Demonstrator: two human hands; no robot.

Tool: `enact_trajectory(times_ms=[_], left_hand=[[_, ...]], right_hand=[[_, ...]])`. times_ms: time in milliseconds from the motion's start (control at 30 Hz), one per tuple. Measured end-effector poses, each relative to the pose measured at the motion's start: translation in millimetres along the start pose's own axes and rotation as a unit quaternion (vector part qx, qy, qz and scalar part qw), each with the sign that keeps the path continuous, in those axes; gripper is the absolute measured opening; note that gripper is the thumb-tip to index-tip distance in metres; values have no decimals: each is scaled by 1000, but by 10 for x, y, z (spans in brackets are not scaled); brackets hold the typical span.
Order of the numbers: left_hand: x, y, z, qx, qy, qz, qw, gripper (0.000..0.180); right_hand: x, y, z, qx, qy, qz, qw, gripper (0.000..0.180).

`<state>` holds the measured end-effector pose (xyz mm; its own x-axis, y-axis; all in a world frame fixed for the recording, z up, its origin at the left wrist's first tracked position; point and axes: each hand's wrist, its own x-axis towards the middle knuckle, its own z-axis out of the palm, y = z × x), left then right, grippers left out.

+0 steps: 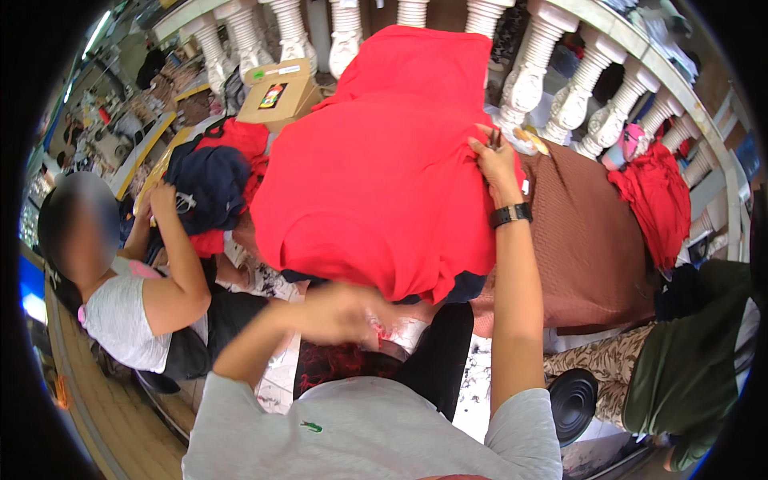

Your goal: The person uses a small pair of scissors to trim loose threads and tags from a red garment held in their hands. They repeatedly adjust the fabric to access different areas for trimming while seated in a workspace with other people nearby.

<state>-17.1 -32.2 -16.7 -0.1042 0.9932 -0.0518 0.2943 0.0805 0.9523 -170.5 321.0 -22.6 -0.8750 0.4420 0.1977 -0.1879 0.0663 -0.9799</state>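
A large red shirt [376, 168] lies spread out in front of me, its rounded neckline toward the near left. At its right edge, my right hand [500, 166] is closed around a small dark two-pronged tool [494, 138], and the fingers touch the cloth. The exact kind of tool is too small to make out. My left hand [344, 316] hovers over my lap, below the shirt's near edge, and is smeared by motion. Its fingers cannot be read. Red thread scraps [340, 370] lie on my dark trousers.
Brown textured cloth [584, 240] covers the surface on the right. Beyond stand a cardboard box [280, 96] and a white balustrade [528, 72]. A person [120, 312] at left handles dark garments [210, 180]; another person [696, 376] is at right. Red cloth [660, 204] hangs by the railing.
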Motion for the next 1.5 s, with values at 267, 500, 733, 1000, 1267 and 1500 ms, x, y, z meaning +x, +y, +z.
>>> enact_trajectory(times_ms=[267,500,733,1000,1267,1500], left_hand=[[-705,-1672,-3224,157,653,-246,698,64],[-339,-1753,-3398,173,627,-312,693,48],[-1129,-818,-3442,44,574,-95,812,20],[-1001,592,-3680,-130,531,137,826,50],[-572,498,-4822,81,582,195,786,54],[360,-652,-4087,236,406,-115,875,55]], right_hand=[[24,96,-25,-40,-43,-27,998,39],[80,-5,-189,-92,-26,-62,994,44],[-482,-1311,-257,-35,-52,-30,998,38],[253,-2501,-9,-122,-53,-152,979,39],[1819,-2551,-136,-53,34,-235,970,32],[1822,-894,-780,-345,-125,-171,914,22]])
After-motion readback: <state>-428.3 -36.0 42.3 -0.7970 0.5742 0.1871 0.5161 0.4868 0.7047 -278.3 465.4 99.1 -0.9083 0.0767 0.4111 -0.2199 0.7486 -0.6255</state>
